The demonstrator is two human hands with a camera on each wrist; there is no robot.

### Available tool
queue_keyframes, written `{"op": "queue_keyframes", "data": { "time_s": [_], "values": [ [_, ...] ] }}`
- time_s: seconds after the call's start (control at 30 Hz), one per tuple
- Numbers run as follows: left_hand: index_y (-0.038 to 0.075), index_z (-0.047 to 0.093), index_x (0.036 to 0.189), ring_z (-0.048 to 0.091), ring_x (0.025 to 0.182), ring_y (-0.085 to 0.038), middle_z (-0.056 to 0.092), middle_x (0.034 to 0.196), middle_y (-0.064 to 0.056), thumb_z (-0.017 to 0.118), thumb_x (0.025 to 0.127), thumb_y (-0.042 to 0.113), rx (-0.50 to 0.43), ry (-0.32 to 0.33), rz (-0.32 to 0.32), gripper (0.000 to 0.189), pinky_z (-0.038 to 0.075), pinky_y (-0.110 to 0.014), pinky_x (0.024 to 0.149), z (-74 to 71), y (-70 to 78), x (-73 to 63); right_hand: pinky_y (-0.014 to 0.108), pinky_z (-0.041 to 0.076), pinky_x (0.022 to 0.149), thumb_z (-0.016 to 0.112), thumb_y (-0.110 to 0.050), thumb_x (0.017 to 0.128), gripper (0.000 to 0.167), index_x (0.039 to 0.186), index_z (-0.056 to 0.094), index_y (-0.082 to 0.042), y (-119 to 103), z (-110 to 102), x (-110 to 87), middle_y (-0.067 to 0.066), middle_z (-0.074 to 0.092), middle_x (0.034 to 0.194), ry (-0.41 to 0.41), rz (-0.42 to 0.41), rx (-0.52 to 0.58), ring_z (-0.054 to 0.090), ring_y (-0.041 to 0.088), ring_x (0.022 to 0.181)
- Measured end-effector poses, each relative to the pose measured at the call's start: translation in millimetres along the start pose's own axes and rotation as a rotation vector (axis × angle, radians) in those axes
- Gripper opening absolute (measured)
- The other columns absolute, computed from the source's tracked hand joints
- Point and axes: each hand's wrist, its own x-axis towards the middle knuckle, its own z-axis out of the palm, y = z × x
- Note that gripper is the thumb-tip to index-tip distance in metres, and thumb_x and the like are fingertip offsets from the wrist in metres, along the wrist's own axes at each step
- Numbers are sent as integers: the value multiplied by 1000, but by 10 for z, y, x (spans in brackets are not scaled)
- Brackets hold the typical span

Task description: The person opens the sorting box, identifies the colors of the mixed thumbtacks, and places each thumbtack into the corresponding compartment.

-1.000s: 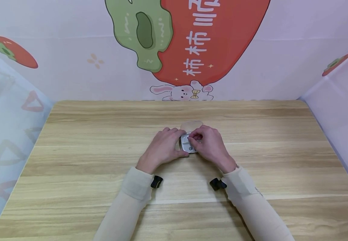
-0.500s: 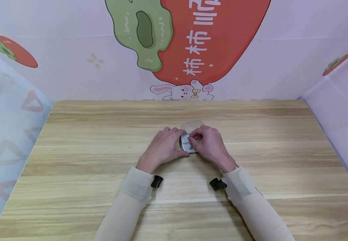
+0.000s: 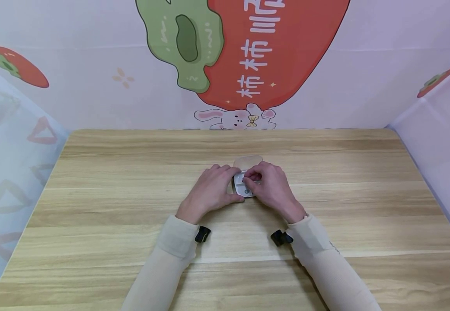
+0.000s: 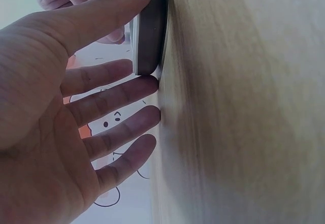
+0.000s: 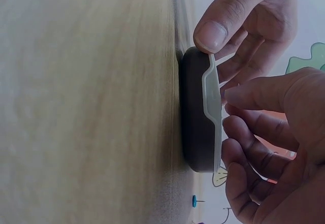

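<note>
A small compartment box (image 3: 240, 192), white inside with a dark outer shell (image 5: 195, 112), sits at mid-table in the head view. Its see-through lid (image 3: 248, 162) lies open at the back. My left hand (image 3: 215, 185) grips the left side, thumb at the near edge and index finger at the far edge; the other fingers spread behind it. Over the tray my right hand (image 3: 269, 183) bends inward, thumb and index fingertips close together at the compartments. I cannot tell whether they pinch something. A small round greyish thing (image 3: 247, 191) shows in a near compartment.
In the right wrist view a blue thumbtack (image 5: 194, 201) stands point up on the wooden table (image 3: 112, 207), beyond the box. A printed cloth (image 3: 92, 86) hangs behind the table's back edge. Black wrist camera mounts (image 3: 202, 234) sit at both sleeves.
My right thumb and index fingertips have shifted very slightly over the tray. The left hand, box and lid stay in place.
</note>
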Motion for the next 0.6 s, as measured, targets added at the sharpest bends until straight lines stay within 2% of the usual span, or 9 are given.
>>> {"op": "queue_keyframes", "data": {
  "time_s": [0.6],
  "values": [
    [13, 61, 137, 56, 109, -24, 65, 127, -5, 85, 81, 45, -5, 1, 1, 70, 46, -42, 94, 0, -9, -4, 34, 54, 70, 81, -18, 87, 16, 96, 78, -4, -34, -28, -13, 5, 68, 90, -7, 32, 8, 66, 18, 80]
  ]
}}
